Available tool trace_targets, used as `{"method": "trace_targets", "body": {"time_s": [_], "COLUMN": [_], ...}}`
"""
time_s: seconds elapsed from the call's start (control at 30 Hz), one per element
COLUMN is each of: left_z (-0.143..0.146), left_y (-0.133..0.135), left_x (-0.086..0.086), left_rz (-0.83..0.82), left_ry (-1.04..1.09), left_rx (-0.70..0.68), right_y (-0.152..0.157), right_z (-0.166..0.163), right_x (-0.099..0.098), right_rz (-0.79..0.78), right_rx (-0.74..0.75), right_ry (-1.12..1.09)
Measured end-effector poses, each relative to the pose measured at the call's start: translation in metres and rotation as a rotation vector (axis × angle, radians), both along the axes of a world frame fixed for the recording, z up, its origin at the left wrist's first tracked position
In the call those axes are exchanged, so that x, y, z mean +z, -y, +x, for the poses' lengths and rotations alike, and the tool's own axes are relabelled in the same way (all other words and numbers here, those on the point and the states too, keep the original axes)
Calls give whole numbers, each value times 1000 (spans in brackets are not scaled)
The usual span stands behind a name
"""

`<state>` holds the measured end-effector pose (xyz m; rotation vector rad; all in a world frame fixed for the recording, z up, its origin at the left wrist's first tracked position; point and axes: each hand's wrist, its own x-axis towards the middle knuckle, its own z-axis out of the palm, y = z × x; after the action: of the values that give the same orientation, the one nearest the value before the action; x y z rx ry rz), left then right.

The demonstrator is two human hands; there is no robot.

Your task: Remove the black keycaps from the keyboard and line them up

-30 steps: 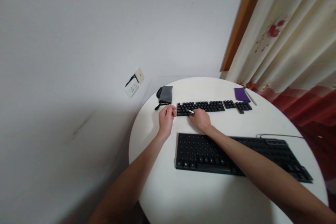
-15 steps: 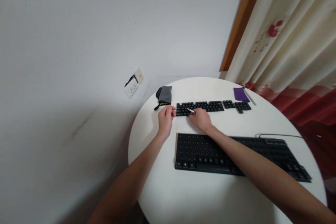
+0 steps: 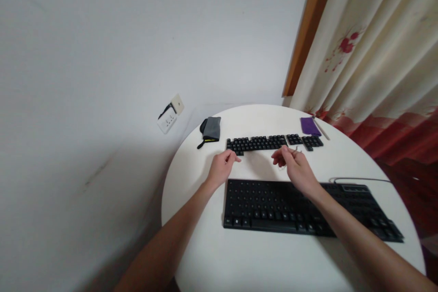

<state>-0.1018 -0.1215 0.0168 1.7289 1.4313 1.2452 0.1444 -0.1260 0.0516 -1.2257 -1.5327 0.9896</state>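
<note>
Near the left end of the rows of loose black keycaps (image 3: 260, 143), my left hand (image 3: 221, 166) has its fingers curled together. Whether anything is between them is hidden. My right hand (image 3: 296, 164) is raised between the keycap rows and the black keyboard (image 3: 260, 224). Its fingers close around a thin, light metallic tool (image 3: 298, 148), of which only wire-like bits show. Bare key posts cover much of the keyboard's left and middle part, while keycaps sit along its bottom row.
A grey pouch (image 3: 212, 128) lies at the table's back left, near a wall socket (image 3: 167, 121). At the back right are a purple cloth (image 3: 310, 126) and a white stick (image 3: 322, 128). The keyboard cable (image 3: 359, 179) runs right across the round white table (image 3: 205, 255).
My right hand has lifted off the keycap rows and moved right, towards me, with the tool. My left hand has shifted slightly right and nearer, its fingers curled.
</note>
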Motion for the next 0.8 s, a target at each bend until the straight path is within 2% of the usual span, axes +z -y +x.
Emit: {"method": "trace_targets", "body": {"time_s": [0.13,0.27,0.8], "left_z": [4,4,0], "left_y": [2,1,-3], "left_x": [-7,-10,-15], "left_rz": [-53,-66,-66], "left_ry": [-160,-251,-220], "left_rx": [-89,-104,-100], "right_y": [13,18,22], "right_z": [9,15,18], "right_x": [-11,-15,-11], "right_rz": [-51,-80,-112], "right_rx": [-7,-7,8], "right_ry": [-21,-16,-46]}}
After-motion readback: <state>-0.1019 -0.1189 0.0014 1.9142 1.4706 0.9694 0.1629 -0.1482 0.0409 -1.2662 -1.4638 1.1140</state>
